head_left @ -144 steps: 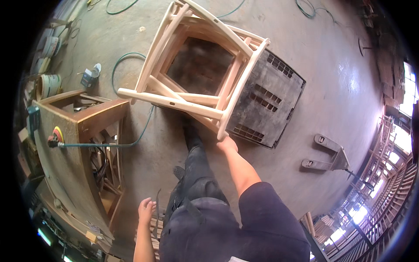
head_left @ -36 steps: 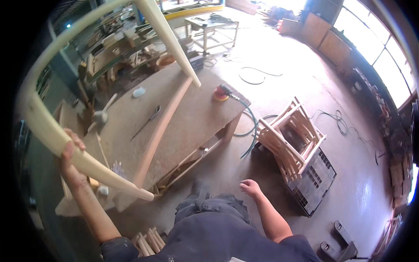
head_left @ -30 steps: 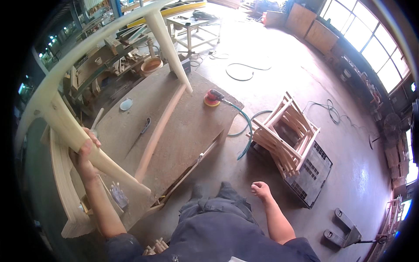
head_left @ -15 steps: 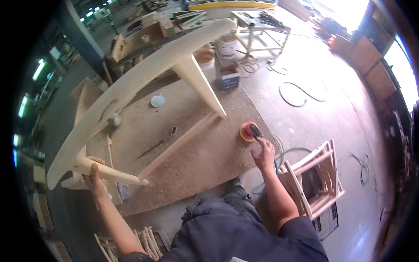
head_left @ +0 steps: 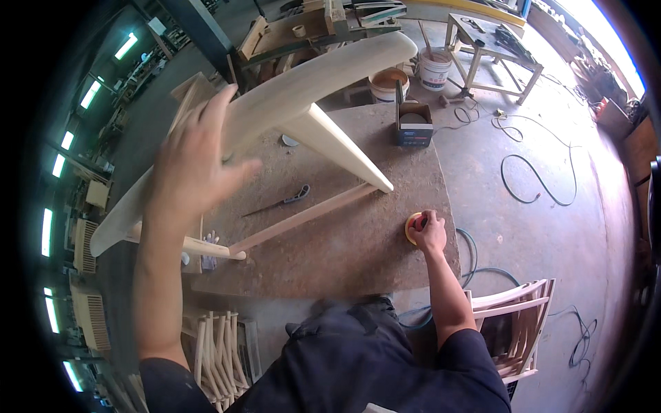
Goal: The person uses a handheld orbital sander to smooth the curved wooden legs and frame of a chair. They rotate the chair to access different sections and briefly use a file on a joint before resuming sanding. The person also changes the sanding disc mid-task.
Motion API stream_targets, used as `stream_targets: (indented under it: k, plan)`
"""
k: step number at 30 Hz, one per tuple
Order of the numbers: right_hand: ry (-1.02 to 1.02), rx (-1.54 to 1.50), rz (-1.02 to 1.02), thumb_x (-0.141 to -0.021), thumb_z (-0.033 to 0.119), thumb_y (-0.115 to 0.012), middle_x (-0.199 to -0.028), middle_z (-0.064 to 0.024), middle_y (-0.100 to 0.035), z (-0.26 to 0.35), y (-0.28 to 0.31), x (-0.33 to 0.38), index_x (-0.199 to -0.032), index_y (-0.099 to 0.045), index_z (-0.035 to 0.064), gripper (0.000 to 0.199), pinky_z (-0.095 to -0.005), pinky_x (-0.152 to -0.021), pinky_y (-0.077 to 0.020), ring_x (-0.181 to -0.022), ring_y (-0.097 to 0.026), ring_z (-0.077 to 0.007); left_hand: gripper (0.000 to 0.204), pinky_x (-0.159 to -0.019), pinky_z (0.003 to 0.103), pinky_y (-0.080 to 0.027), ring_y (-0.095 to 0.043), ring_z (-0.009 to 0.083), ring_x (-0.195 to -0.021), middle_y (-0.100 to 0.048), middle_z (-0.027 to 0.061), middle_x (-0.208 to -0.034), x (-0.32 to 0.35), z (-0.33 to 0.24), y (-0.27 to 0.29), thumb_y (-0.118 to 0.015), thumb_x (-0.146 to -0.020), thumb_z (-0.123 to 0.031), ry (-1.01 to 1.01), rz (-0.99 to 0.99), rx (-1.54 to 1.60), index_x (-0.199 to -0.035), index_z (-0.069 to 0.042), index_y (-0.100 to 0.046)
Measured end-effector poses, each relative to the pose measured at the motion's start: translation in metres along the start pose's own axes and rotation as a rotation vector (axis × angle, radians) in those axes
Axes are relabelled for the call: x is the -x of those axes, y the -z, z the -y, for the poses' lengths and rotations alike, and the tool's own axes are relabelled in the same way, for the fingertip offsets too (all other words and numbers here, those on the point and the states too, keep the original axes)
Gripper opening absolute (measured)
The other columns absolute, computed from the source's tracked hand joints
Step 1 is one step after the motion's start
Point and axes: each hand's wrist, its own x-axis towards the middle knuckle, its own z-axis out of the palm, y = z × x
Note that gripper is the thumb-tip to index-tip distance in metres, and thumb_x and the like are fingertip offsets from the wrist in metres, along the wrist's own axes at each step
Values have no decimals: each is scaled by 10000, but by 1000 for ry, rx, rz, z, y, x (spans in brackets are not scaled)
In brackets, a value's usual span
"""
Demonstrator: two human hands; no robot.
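Note:
A pale wooden furniture frame stands on the dusty board tabletop [head_left: 358,255]; it has a broad curved rail [head_left: 310,79], a slanting leg [head_left: 344,148] and a lower bar [head_left: 303,219]. My left hand [head_left: 196,158], slightly blurred, is over the rail's left part with fingers stretched and thumb apart; whether it touches the wood I cannot tell. At the tabletop's right edge, my right hand [head_left: 432,234] is closed on a round red-and-yellow sander [head_left: 413,226], which rests on the board. Behind the lower bar lies a tool with a grey looped handle [head_left: 297,195] and a thin dark shaft.
An open box [head_left: 414,131] sits at the tabletop's far corner, with buckets [head_left: 434,72] behind it. A green hose [head_left: 475,255] runs along the floor at right. Wooden frames [head_left: 513,306] are stacked to the right; curved wooden pieces [head_left: 220,351] are piled at lower left.
My left hand has let go of the left leg and risen to the rail. My right hand, earlier reaching at the sander, now grips it. The view has shifted left.

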Motion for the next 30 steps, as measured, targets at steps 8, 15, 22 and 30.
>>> stream_targets:
  k: [8, 15, 22, 30]
  plan:
    - [516, -529, -247, -744, 214, -937, -1020, -151, -658, 139, 99, 36, -1152, -653, 79, 515, -418, -819, -578, -930, -689, -316, 431, -910, 461, -524, -676, 402, -1053, -704, 185, -1072, -38, 30, -12, -667, -780, -17, -120, -21, 167, -1206, -83, -655]
    - [997, -496, -639, -720, 234, -915, -1094, -92, -644, 270, 147, 70, -1152, -698, 179, 487, -401, -731, -599, -903, -694, -315, 415, -884, 453, -495, -652, 413, -1020, -681, 211, -1029, -55, 48, -23, -668, -737, -72, -191, 94, 145, -1149, -31, -632]
    - [1049, -290, -746, -734, 217, -824, -1099, -78, -599, 311, 129, 40, -1103, -690, 294, 400, -393, -656, -568, -868, -672, -277, 373, -876, 434, -502, -649, 371, -953, -677, 190, -983, -78, 57, -42, -660, -754, -120, -252, 52, 93, -1116, -29, -650]
    - [1046, -290, -740, -768, 179, -786, -1078, -88, -592, 335, 132, 47, -1022, -653, 271, 301, -384, -655, -567, -872, -667, -279, 369, -877, 434, -507, -659, 365, -956, -686, 190, -991, -80, 62, -43, -651, -767, -123, -236, 76, 98, -1125, -32, -659]
